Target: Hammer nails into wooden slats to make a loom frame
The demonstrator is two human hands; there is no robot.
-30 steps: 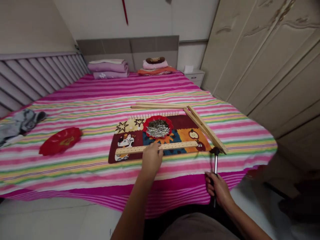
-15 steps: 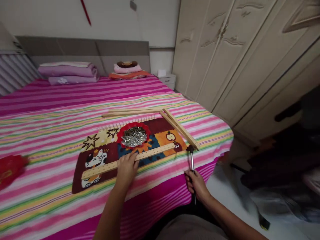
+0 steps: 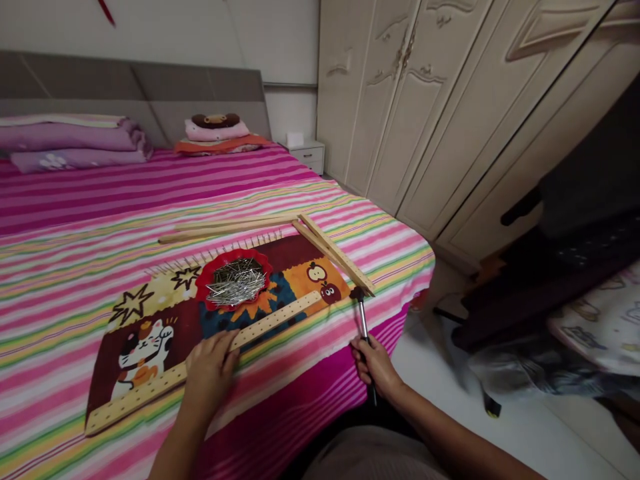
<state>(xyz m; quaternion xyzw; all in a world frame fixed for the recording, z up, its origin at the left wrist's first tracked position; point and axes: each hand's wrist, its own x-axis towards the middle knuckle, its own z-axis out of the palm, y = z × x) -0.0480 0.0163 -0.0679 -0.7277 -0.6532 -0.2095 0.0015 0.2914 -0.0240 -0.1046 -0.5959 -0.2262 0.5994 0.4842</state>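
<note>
My left hand [image 3: 210, 367] lies over the middle of a long, flat wooden strip [image 3: 280, 321] with rows of small dark holes or dots, its fingers closed on it. The strip rests on a patterned mat [image 3: 180, 319] with a cat and apples. My right hand [image 3: 375, 363] is wrapped round the handle of a hammer [image 3: 363, 320] with a metal shaft and dark head. The hammer's head is up, beside the mat's right end. Beyond the strip, a red scalloped bowl [image 3: 201, 292] holds many silvery nails [image 3: 237, 281].
Another strip with a row of upright nails [image 3: 227, 248] lies along the mat's far edge. Several bare wooden strips [image 3: 335, 253] lie behind and right on the striped bed [image 3: 280, 197]. A wardrobe [image 3: 370, 100] stands right; clothes [image 3: 550, 280] hang near it.
The view has turned to the right. The wooden strip under my left hand has shifted slightly left and toward me across the mat. My right hand keeps holding the hammer.
</note>
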